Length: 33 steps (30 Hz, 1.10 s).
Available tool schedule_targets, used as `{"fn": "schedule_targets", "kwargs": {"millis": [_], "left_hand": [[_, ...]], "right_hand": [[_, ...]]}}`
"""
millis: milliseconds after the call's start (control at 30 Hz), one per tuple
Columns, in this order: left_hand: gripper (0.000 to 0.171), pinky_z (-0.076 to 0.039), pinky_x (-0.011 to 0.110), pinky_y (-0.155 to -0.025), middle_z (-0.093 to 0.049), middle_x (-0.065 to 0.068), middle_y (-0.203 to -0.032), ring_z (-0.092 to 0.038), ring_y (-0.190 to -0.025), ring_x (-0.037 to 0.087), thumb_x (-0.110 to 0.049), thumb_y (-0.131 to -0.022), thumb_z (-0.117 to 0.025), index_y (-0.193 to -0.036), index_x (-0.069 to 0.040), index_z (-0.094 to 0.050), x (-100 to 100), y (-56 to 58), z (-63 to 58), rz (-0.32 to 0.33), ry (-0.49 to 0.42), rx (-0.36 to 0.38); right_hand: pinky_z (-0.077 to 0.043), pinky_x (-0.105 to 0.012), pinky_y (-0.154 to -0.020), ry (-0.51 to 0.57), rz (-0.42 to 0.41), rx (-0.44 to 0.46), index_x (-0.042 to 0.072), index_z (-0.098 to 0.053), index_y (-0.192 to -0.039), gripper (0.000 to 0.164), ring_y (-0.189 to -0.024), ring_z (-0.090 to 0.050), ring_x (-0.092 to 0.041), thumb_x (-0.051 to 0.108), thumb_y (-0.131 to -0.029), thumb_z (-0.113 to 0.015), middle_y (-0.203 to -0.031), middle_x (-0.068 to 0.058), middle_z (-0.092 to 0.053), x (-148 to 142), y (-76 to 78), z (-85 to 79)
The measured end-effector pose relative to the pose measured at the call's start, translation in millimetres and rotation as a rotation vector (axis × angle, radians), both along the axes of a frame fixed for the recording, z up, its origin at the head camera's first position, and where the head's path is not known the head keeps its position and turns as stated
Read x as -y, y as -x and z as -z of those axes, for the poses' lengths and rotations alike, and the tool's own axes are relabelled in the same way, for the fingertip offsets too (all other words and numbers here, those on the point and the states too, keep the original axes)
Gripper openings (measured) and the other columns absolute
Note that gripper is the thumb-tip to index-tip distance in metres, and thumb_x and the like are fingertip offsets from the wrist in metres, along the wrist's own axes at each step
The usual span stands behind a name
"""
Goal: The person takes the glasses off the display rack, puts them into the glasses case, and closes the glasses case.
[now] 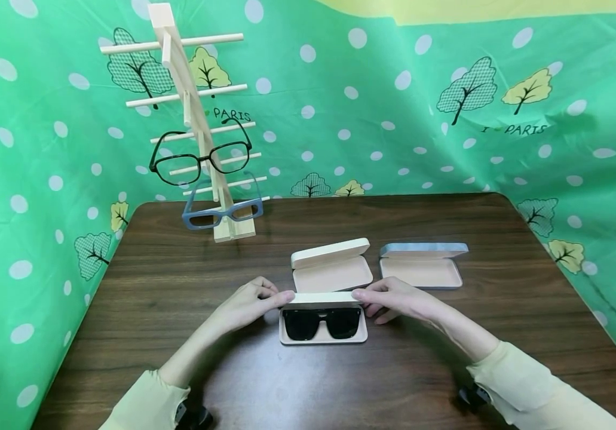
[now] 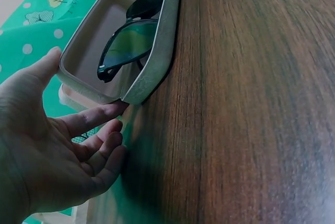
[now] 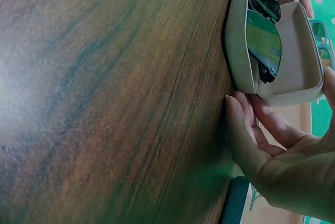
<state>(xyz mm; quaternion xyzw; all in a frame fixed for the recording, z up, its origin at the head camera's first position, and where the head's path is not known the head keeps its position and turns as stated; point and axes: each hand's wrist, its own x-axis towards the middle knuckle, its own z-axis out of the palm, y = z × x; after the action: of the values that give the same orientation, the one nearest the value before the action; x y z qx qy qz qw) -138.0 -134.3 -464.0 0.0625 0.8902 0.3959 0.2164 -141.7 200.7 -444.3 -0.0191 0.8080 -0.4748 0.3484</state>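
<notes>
A pair of black sunglasses (image 1: 322,324) lies in the cream glasses case (image 1: 322,343) at the front, whose lid stands raised. My left hand (image 1: 248,304) holds the lid's left end, thumb on its rim and index finger by the hinge corner; its other fingers curl beside the case in the left wrist view. At the opposite end my right hand (image 1: 396,298) holds the lid the same way, with its thumb on the rim and fingertips near the hinge corner (image 3: 256,94). Both dark lenses (image 2: 131,41) face out of the case.
Behind stand an open white case (image 1: 331,273) and an open case with a blue lid (image 1: 423,249). At back left, a wooden display rack (image 1: 195,113) carries black-framed glasses (image 1: 178,169) and blue-framed glasses (image 1: 202,220). A green patterned cloth (image 1: 329,71) hangs behind the table.
</notes>
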Motion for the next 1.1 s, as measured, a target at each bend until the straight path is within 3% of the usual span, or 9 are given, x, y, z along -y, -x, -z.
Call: {"fn": "schedule_targets", "kwargs": {"millis": [633,767,900,1100], "left_hand": [[0.051,-0.049,0.04,-0.096,-0.065,-0.005,-0.116,-0.06,-0.114,0.015,-0.065,-0.096,-0.057,-0.097,-0.019,-0.081,-0.2,-0.5,0.0,-0.006,0.017,0.002],[0.054,-0.049,0.041,-0.097,-0.065,-0.002,-0.117,-0.061,-0.114,0.016,-0.063,-0.098,-0.055,-0.099,-0.016,-0.081,1.1,-1.5,0.8,-0.004,0.015,-0.024],[0.046,-0.048,0.038,-0.096,-0.066,-0.002,-0.113,-0.061,-0.109,0.014,-0.059,-0.098,-0.059,-0.103,-0.018,-0.081,7.2,-5.1,1.0,-0.014,0.0,-0.085],[0.016,-0.044,0.023,-0.075,-0.063,-0.004,-0.095,-0.055,-0.084,0.007,-0.04,-0.088,-0.08,-0.094,-0.025,-0.082,17.9,-15.6,-0.9,-0.051,-0.072,-0.213]], "right_hand": [[-0.063,-0.036,-0.083,0.018,-0.003,-0.005,-0.006,-0.063,-0.134,0.064,-0.099,-0.07,-0.021,0.049,-0.1,-0.06,-0.119,-0.014,-0.073,-0.9,-0.8,-1.2],[-0.063,-0.038,-0.085,0.021,-0.017,-0.024,-0.004,-0.065,-0.132,0.059,-0.104,-0.071,-0.022,0.046,-0.102,-0.059,-0.122,-0.015,-0.072,-6.4,-2.9,-3.0],[-0.062,-0.035,-0.083,-0.019,-0.031,-0.122,0.0,-0.071,-0.124,0.048,-0.099,-0.071,-0.019,0.04,-0.099,-0.067,-0.115,-0.012,-0.074,-15.7,-8.4,-4.6],[-0.052,-0.022,-0.075,-0.164,-0.056,-0.421,0.013,-0.08,-0.103,0.023,-0.085,-0.063,-0.006,0.033,-0.092,-0.078,-0.096,0.002,-0.077,-23.9,-18.8,-5.1]]}}
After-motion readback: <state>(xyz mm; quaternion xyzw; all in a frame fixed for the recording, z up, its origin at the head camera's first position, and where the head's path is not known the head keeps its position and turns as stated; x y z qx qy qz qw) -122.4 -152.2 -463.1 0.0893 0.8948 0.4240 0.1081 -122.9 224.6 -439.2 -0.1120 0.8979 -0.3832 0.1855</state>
